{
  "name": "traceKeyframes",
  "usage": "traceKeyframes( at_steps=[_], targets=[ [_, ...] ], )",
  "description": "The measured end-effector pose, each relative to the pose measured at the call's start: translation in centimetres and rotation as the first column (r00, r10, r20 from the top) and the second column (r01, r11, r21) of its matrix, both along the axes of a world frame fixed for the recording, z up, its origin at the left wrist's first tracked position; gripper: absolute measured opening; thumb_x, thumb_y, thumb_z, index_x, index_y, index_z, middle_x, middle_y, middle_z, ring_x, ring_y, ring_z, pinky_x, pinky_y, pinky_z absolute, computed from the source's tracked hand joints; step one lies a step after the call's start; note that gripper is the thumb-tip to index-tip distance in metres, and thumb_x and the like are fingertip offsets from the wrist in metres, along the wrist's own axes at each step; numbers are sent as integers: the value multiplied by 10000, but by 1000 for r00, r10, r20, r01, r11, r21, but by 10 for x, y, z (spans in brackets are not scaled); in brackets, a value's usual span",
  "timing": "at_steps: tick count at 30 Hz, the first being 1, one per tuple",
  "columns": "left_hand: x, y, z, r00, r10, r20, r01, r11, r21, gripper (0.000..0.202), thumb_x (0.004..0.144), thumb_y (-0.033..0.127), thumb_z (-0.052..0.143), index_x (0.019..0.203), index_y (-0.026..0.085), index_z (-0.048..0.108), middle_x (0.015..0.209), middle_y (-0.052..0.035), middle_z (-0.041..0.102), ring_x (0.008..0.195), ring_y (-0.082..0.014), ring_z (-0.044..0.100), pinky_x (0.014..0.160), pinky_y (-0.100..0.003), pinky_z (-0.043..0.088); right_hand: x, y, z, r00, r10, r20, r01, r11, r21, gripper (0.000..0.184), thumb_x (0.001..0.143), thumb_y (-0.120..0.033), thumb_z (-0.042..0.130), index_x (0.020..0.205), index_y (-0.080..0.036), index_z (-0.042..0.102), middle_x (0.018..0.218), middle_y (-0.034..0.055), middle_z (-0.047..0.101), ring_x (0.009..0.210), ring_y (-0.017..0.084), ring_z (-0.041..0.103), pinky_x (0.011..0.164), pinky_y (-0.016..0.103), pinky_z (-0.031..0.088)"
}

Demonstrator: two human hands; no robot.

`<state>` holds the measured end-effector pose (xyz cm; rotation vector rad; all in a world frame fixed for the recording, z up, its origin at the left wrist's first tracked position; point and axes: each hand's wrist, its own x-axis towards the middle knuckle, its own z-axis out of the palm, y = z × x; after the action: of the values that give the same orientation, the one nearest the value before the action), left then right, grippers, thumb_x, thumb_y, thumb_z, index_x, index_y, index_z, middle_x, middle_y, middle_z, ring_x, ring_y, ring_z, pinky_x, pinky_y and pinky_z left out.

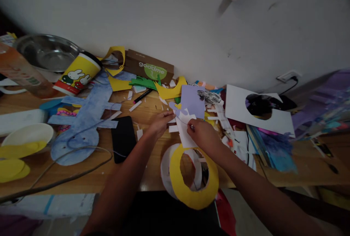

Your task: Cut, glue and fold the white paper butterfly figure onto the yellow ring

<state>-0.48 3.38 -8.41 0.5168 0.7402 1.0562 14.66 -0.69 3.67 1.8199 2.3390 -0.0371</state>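
My left hand (162,123) reaches in from the left, its fingertips pinching the edge of a small light-purple paper cut-out (179,109). The cut-out lies over a white sheet of paper (183,134). My right hand (202,132) is closed above that sheet, its fingers curled around something small and thin that I cannot make out. A flat purple sheet of paper (193,99) lies just behind both hands. Near the table edge, below the white sheet, a yellow paper ring (177,177) overlaps a white ring (164,166).
A black phone (123,139) lies left of my left forearm, beside a blue-painted paper figure (91,110) crossed by a cable (82,172). Behind stand a cup (78,73), a metal bowl (49,51) and a brown box (133,62). White card (232,108) with a hole lies right.
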Motion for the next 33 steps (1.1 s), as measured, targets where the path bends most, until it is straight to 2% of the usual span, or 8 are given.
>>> traceKeyframes(
  at_steps=[11, 18, 23, 33],
  targets=[
    [0, 0, 2, 1000, 8, -1, -8, 1000, 1, 174, 917, 275, 654, 1022, 136, 654, 1027, -50, 683, 866, -167, 666, 774, -361, 577, 1, -4, -4, 999, 51, -7, -51, 999, -2, 182, 955, -250, 521, 919, -180, 685, 844, 73, 728, 772, 202, 658, 646, 293, 341],
    [0, 0, 2, 1000, 8, -9, -8, 1000, 4, 174, 917, 267, 653, 1035, 139, 651, 1024, -47, 680, 851, -162, 664, 762, -355, 578, 0, -8, -1, 995, 92, -31, -92, 996, 5, 203, 973, -217, 502, 1021, -173, 695, 996, 102, 653, 897, 219, 635, 752, 297, 383],
    [1, -1, 1, 1000, 6, -13, -6, 1000, 12, 170, 915, 258, 655, 1036, 139, 652, 1031, -49, 678, 867, -166, 662, 770, -358, 578, 1, -11, -1, 991, 112, -73, -113, 994, -12, 212, 980, -217, 500, 1023, -170, 702, 996, 91, 638, 907, 216, 627, 787, 298, 399],
    [0, -3, 10, 1000, -2, -5, 2, 1000, 10, 153, 909, 234, 662, 1030, 141, 667, 1029, -47, 696, 867, -164, 672, 803, -371, 574, 13, -30, 2, 975, 62, -213, -72, 997, -38, 173, 953, -220, 546, 1043, -183, 690, 1008, 85, 671, 901, 222, 641, 791, 309, 434]
  ],
)
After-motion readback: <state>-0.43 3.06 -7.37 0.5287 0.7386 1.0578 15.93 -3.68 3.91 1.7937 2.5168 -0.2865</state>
